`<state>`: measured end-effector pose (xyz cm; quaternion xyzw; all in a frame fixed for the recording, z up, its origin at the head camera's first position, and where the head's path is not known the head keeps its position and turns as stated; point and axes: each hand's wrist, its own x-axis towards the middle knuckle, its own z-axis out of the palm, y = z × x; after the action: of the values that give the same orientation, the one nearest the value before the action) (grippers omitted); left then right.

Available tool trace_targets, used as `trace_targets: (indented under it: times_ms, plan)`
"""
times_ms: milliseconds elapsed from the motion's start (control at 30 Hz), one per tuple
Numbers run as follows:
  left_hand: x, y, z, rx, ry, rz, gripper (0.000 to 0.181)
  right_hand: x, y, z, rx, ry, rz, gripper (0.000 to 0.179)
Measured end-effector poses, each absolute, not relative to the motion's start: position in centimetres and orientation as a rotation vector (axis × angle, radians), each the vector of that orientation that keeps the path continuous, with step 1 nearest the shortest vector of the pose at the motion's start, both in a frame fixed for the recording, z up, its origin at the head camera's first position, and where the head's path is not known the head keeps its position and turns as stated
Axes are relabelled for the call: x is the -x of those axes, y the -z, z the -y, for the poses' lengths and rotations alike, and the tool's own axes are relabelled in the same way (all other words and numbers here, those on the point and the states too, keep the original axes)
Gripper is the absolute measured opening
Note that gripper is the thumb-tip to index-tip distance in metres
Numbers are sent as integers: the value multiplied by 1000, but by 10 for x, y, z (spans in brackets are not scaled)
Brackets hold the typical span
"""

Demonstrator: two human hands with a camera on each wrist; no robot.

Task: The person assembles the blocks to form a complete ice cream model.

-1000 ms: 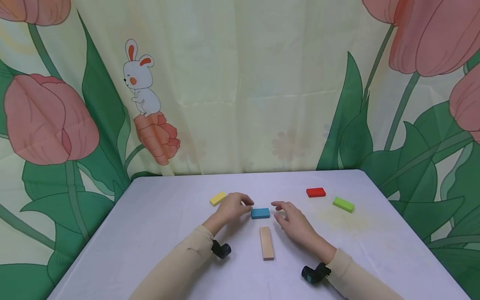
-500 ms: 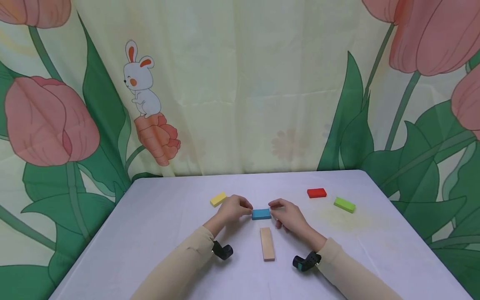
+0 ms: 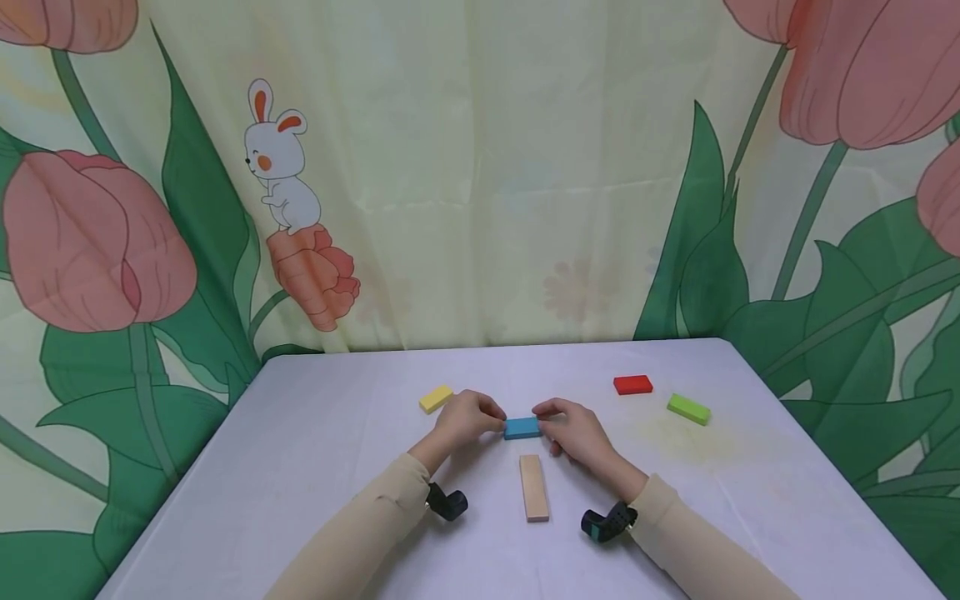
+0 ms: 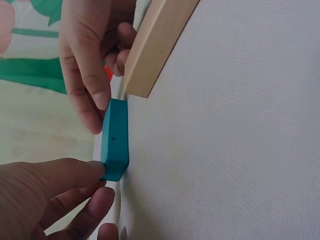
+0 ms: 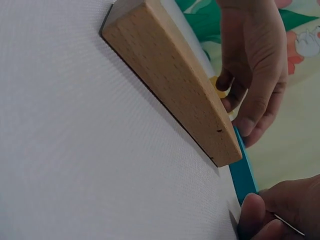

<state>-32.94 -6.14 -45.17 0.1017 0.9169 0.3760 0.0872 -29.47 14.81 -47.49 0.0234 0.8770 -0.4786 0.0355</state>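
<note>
Blue block (image 3: 522, 428): lying lower middle of the head frame, with the wooden block (image 3: 534, 490) just below it.
Left hand (image 3: 465, 418): pinching its left end.
Right hand (image 3: 576, 431): pinching its right end.
Change: the right hand's earlier gap is gone, so both ends are being held.

Indoor staged recording corner, by the look; home or studio can't be told. Pale cream fabric backdrop (image 3: 465, 250) printed with large pink tulips (image 3: 97, 242), broad green leaves (image 3: 202, 192) and a white cartoon rabbit (image 3: 288, 196) hangs right behind a flat white cloth-covered surface (image 3: 307, 442). Small black wrist-worn cameras (image 3: 450, 504) also point to a recording set-up.
</note>
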Motion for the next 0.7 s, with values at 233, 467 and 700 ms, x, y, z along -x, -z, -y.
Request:
trace_targets:
  times_ms: [233,467,700]
  plan:
    - [330,452,62,-301,-1120,-2728,7,295,475,-148,-37,1433,-2691,26]
    - [326,448,61,-280,-1127,-2704,6,294,475,-150,-18,1426,-2680,25]
    - [326,447,62,-290,-1117,-2675,7,291,473,-151,-13,1414,-2676,24]
